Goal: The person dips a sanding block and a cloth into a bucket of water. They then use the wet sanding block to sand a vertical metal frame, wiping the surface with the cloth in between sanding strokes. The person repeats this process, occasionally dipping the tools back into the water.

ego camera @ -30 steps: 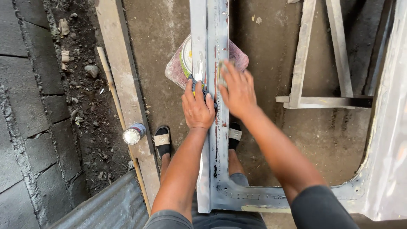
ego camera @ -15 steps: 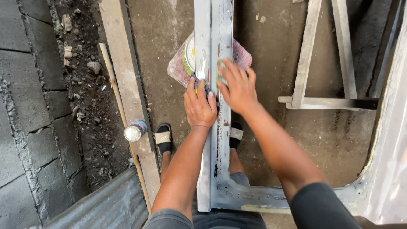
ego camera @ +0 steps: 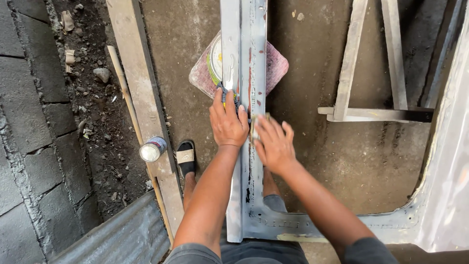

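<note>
Right now we are working on a long grey metal frame piece (ego camera: 243,73) that is running away from us above the concrete floor (ego camera: 181,44), its near end joining a curved corner section (ego camera: 293,226) at our knees. Our left hand (ego camera: 227,122) is lying flat on the frame's left rail, fingers closing down on a small dark cloth (ego camera: 225,91) that is peeking out at the fingertips. Our right hand (ego camera: 273,144) is pressing on the right rail just beside it, fingers curling over a small yellowish pad (ego camera: 256,122); how tightly it is being pinched we cannot tell.

Judging by the surface, the work is looking partway along: the metal near our hands and toward us is showing scuffed, mottled patches and rust-red streaks, and the stretch beyond the hands is looking much the same, so plenty seems left.

Under the frame, a round tin (ego camera: 215,61) is sitting on a pinkish square mat (ego camera: 276,66). Further out, a small can (ego camera: 152,149) is resting against a wooden plank (ego camera: 139,83) to our left, with our sandalled foot (ego camera: 186,157) near it. A pale wooden trestle (ego camera: 371,110) is standing off to the right.
</note>
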